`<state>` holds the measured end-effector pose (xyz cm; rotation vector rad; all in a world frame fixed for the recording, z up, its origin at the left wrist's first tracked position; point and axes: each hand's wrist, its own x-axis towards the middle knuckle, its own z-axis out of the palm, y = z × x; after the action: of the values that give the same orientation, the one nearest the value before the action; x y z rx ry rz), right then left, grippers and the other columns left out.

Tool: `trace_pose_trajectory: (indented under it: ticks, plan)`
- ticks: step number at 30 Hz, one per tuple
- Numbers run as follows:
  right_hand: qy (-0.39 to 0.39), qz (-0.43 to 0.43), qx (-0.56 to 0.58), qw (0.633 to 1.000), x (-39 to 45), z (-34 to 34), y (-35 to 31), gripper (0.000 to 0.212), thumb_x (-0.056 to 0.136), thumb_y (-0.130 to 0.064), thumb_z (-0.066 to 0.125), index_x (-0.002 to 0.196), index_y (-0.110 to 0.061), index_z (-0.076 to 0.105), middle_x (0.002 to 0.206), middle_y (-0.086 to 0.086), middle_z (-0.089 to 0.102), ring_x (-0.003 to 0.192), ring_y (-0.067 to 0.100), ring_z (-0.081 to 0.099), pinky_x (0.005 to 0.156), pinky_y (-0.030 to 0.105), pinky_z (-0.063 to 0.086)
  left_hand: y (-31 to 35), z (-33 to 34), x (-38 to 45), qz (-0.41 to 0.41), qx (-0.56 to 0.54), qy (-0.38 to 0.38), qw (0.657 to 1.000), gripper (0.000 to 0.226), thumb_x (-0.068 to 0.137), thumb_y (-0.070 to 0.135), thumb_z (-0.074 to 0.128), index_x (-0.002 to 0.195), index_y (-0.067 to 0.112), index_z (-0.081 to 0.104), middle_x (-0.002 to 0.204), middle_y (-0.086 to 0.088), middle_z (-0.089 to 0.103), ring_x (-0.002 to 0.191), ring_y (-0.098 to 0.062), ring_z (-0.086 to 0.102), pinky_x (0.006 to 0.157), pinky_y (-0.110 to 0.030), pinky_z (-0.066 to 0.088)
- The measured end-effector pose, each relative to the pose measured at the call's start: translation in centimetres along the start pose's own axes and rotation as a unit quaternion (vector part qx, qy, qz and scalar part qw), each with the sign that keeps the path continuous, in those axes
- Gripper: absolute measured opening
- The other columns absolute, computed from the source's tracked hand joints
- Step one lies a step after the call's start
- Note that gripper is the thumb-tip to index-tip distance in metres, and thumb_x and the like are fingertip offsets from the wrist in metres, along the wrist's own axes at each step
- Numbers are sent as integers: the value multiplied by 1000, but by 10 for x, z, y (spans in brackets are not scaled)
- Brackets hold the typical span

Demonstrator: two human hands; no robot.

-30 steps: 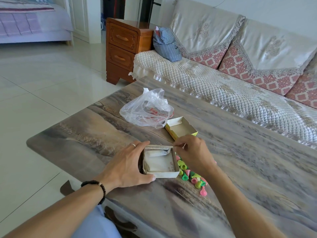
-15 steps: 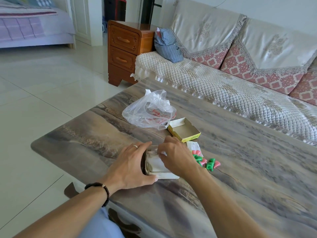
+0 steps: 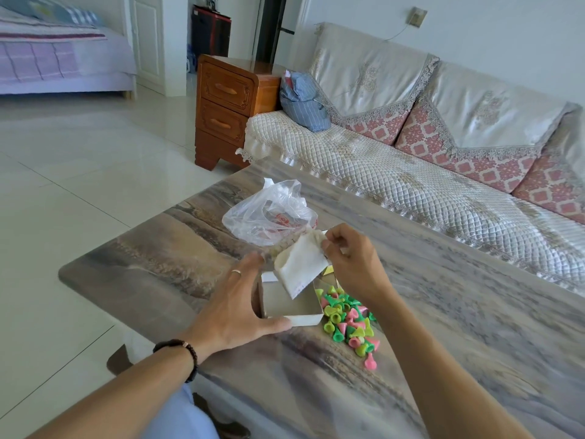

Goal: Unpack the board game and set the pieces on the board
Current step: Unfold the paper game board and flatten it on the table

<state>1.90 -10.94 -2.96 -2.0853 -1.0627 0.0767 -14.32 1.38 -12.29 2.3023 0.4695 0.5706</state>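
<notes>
Pinching the folded paper board [image 3: 300,264] up over the little white box [image 3: 292,307] with the right hand [image 3: 349,264], left hand [image 3: 235,312] spread open steadying that box on the tabletop [image 3: 459,327], pieces [image 3: 349,321] piled just beside.

Glossy white floor tiles [image 3: 79,191] reflect daylight. A quilted sofa [image 3: 411,172] with pink-patterned cushions lines the white wall — a wooden two-drawer cabinet [image 3: 226,109] stands at its end. Beyond, a bed [image 3: 57,61] under purple checked covers.
</notes>
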Motion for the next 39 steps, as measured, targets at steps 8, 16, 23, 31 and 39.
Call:
trace_pose_trajectory:
  ticks: [8,16,23,31,39]
  plan:
    - [23,-6,51,998,-16,-52,-27,13,90,-16,61,78,-17,63,71,15,64,54,12,47,56,31,40,81,-38,27,50,-119,71,989,53,81,54,60,125,27,53,118,14,59,102,-2,58,79,-25,49]
    - [130,12,109,986,-58,-142,-50,9,85,-14,69,76,-12,70,75,14,68,64,14,58,64,29,47,160,-40,36,96,-221,91,966,21,89,23,67,72,11,67,59,-1,57,55,-13,47,55,-26,38]
    - [196,55,183,962,-102,-209,-57,7,83,-12,71,77,-9,71,69,11,71,56,15,61,54,25,50,227,-39,41,129,-225,104,960,10,91,20,64,93,22,74,85,8,71,74,2,63,64,-12,47]
    - [298,66,103,947,-144,-236,-52,9,86,-13,65,76,-14,65,75,7,69,63,23,67,61,42,58,293,-14,16,20,-290,24,957,66,86,63,55,134,21,42,123,10,51,106,-9,54,90,-32,46]
    - [351,132,81,924,-173,-275,-20,4,86,-16,65,83,-14,63,79,5,68,78,27,66,65,35,56,311,7,5,63,-282,41,956,15,78,19,78,69,14,68,61,6,67,58,-7,63,47,-15,44]
